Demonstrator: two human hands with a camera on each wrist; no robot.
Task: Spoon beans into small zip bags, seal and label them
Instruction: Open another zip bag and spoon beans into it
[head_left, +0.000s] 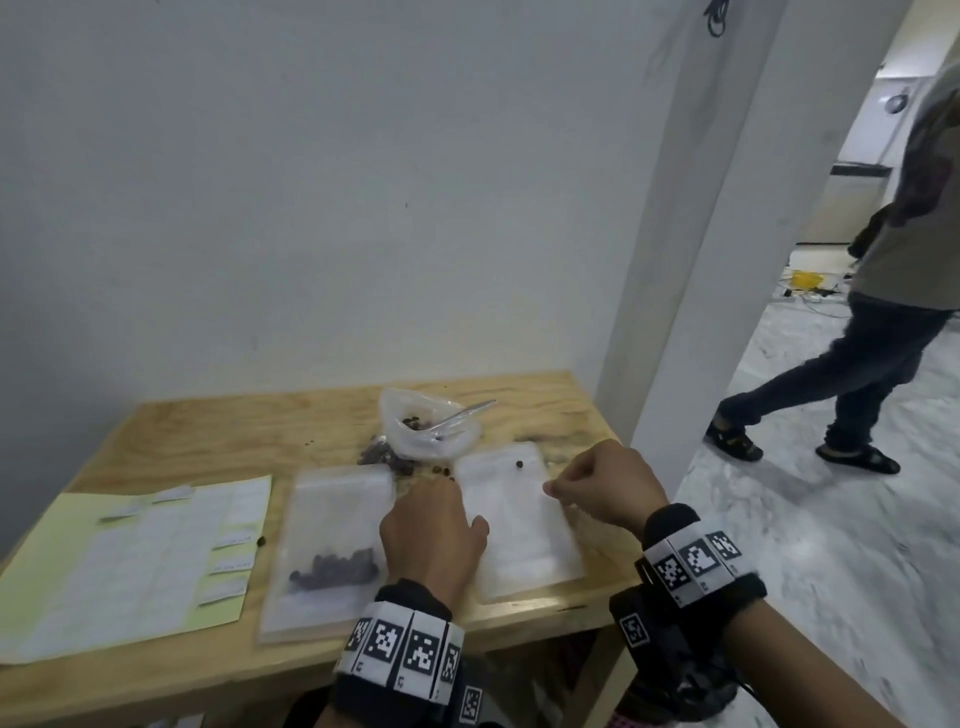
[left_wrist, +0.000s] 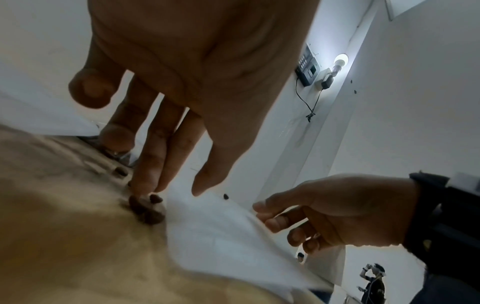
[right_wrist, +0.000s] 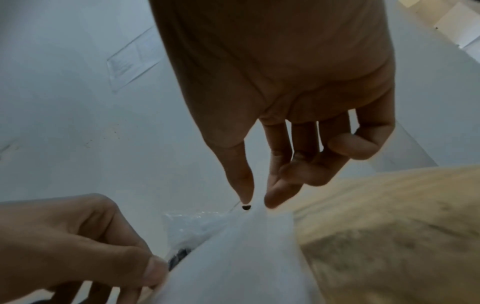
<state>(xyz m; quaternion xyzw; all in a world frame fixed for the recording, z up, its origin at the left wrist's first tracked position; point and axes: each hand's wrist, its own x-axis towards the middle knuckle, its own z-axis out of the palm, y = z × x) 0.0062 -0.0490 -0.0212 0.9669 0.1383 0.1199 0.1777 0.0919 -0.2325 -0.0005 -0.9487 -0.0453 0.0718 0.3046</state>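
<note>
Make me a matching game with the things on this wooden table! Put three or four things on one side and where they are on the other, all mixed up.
Things:
1. clear plastic spoon
2. clear zip bag with dark beans inside
3. pale yellow label sheet
4. empty white zip bag

Places:
A. far left of the table
B. between the two hands
C. in the crumpled open bean bag at the back
D. just left of the left hand

Pairs: 1-C, 2-D, 3-A, 4-B
</note>
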